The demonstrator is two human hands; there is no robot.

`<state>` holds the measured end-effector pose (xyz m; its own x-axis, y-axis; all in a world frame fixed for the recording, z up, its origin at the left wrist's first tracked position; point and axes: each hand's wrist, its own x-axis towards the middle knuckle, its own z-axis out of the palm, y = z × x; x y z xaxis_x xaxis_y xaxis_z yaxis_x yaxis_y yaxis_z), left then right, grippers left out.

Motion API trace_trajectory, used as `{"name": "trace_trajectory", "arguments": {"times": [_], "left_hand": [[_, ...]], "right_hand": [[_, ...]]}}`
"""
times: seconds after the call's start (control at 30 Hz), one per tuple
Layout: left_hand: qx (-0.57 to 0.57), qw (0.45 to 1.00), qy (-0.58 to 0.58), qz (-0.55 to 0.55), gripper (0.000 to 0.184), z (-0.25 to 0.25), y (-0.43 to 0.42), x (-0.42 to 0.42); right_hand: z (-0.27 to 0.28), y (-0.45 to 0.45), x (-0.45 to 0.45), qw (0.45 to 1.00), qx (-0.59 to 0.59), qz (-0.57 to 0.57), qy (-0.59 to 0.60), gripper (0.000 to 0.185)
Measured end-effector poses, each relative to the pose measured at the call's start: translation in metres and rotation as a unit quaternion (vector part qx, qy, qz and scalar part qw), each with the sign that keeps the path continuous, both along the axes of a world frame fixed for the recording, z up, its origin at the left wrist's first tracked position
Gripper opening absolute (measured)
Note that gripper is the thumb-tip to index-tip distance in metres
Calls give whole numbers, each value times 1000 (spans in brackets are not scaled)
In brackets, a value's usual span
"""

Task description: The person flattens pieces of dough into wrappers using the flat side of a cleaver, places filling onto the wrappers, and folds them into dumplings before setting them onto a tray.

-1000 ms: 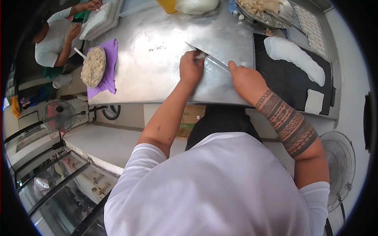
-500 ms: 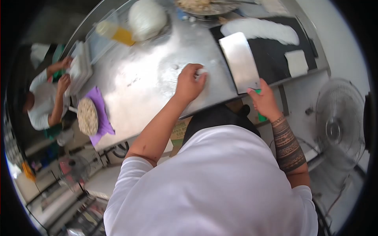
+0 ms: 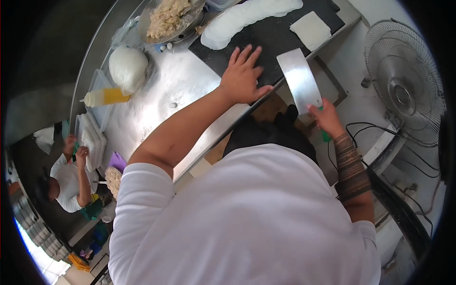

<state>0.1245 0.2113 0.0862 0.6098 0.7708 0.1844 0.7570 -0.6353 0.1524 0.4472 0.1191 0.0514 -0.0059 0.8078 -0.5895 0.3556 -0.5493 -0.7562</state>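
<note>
Where my left hand (image 3: 241,78) lies: over the near-left part of the black board (image 3: 271,40), palm down, fingers fanned wide and thumb stretched out toward the board's near edge; I see nothing in its grasp, and I cannot tell how firmly it bears on the surface

Right hand (image 3: 327,118): off the board's near side, toward me, fingers curled round the green handle (image 3: 325,136) of the cleaver (image 3: 301,80) in a closed grip

Cleaver: its broad blade points away from me, the far end showing across the board's near edge, the handle clear of the board on my side

White rounds (image 3: 244,23): on the board, toward its far side, overlapping in a long, curved row beyond my left fingertips

White square (image 3: 310,31): flat on the board's right part, past the blade's end

Bowl (image 3: 183,36): just beyond the board's far-left corner, with a pale chunky mix (image 3: 166,20) in it

Small white lump (image 3: 173,105): on the metal table (image 3: 173,78), left of the board

Wrapped white mass (image 3: 127,69): well left of the board, the squeeze bottle (image 3: 111,96) of yellow liquid next to it

Co-worker (image 3: 71,187): far left of the board, both hands by the stacked white trays (image 3: 90,142)

Fan (image 3: 403,92): right of the board, away from the table
</note>
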Motion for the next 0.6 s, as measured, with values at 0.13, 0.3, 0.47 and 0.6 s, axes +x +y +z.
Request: {"name": "trace_trajectory", "arguments": {"times": [0.13, 0.3, 0.47, 0.6], "left_hand": [[-14, 1000, -21, 0, 91, -56, 15, 49], [-80, 994, 39, -57, 98, -51, 20, 65], [-89, 992, 11, -95, 97, -51, 26, 78], [-112, 977, -156, -91, 98, -50, 34, 62]], "right_hand": [[64, 65, 19, 997, 61, 3, -48, 39], [67, 126, 26, 972, 169, -118, 111, 39], [-40, 129, 29, 978, 2, -159, 137, 38], [1, 116, 36, 999, 10, -2, 39, 41]]}}
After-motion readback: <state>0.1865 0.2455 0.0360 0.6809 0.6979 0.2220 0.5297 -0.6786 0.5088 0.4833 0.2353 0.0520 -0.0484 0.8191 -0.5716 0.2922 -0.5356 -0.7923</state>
